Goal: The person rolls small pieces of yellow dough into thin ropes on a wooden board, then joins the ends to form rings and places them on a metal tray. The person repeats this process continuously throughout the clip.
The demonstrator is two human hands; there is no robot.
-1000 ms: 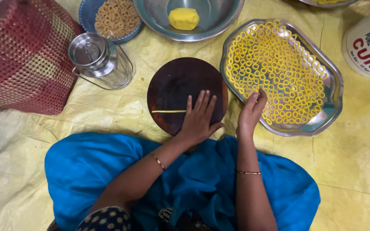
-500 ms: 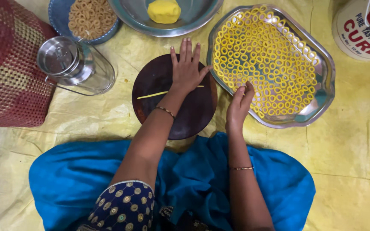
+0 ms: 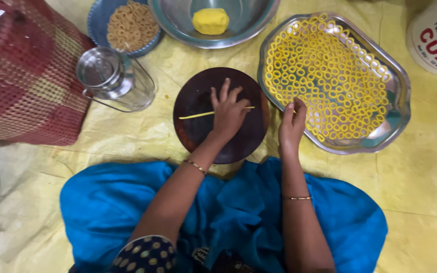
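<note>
The left hand point(image 3: 227, 112) has drawn back toward the middle of the round dark wooden board point(image 3: 198, 136) since half a second ago, when it lay stretched flat near the board's far edge. Now it sits palm down with fingers loosely spread, pressing on the thin yellow dough strand point(image 3: 195, 115) rather than gripping it. From that back-and-forth travel I would judge the strand is being rolled out thinner under the palm.

The strand lies across the centre of the board, its long axis running nearly left to right in the frame, tilted slightly so the right end sits higher. Its left end points toward the glass jar point(image 3: 115, 81) in the upper left; the right tip peeks out past the fingers toward the steel tray point(image 3: 395, 121).

The right hand point(image 3: 292, 126) has hardly shifted: it rests at the near rim of that tray, fingers curled together, and a speck of yellow shows at the fingertips, though I cannot tell whether it pinches a piece. The tray at the right of the frame is packed with small yellow dough rings point(image 3: 330, 81). At the top centre, 1 lump of yellow dough point(image 3: 210, 21) sits in a steel bowl point(image 3: 259, 20).
</note>
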